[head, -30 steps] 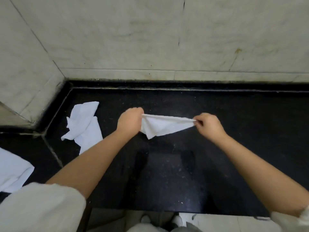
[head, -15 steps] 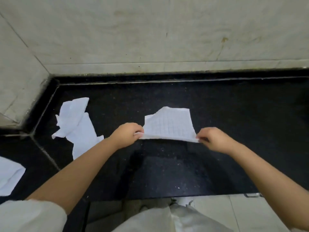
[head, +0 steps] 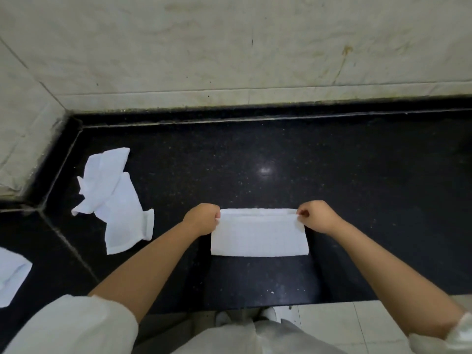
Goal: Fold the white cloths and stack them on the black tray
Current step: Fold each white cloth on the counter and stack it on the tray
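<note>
Pinching the far corners of a half-folded cloth (head: 259,235) at centre counter (head: 357,175), left hand (head: 203,218) and right hand (head: 316,215) aligning edges; loose cloths (head: 115,198) at nine o'clock.

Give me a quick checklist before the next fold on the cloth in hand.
1. Both hands gripping: left hand and right hand each pinch a far corner of the cloth. Ok.
2. Cloth lying flat on the counter: folded into a smooth rectangle. Ok.
3. Edges lined up: a thin strip of the lower layer shows past the far edge. Not ok.
4. Space around the cloth: the crumpled cloths lie apart to the left. Ok.
5. Black tray for stacking: no tray distinguishable from the dark counter. Cannot tell.
</note>
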